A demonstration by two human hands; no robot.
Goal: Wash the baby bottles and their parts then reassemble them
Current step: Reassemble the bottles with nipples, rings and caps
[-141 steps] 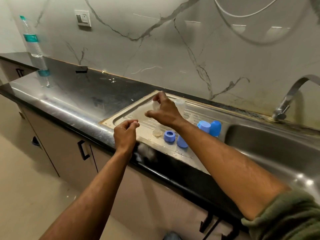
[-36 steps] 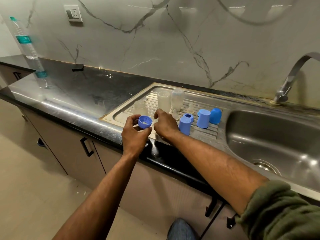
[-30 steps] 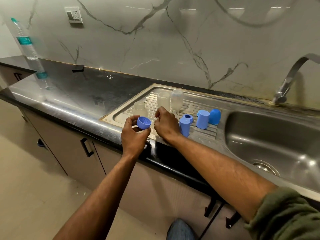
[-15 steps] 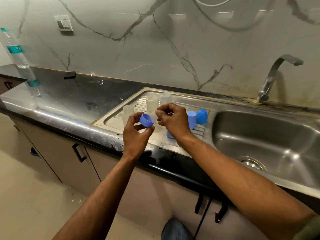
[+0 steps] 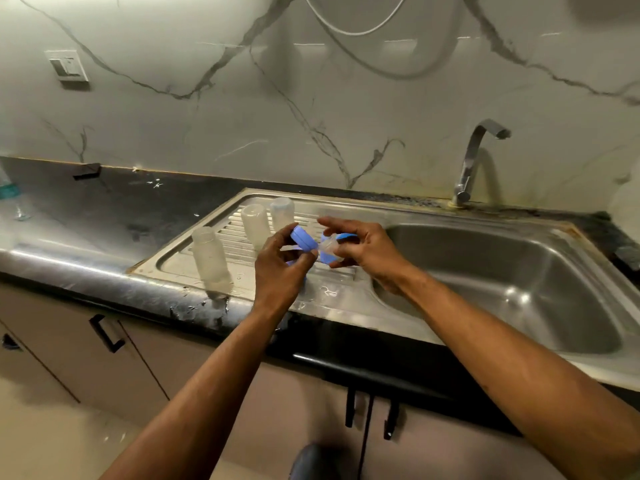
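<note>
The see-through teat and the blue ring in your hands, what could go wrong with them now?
The clear teat is only pinched by the right hand, above the draining board, so it might slip and fall. The left hand holds the blue ring tilted, so the teat may seat crooked. The nearest bottle stands upside down close to the counter edge; an elbow could knock it off.

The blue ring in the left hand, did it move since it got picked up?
Yes. The blue ring went up and toward the sink basin, away from the nearest clear bottle.
</note>
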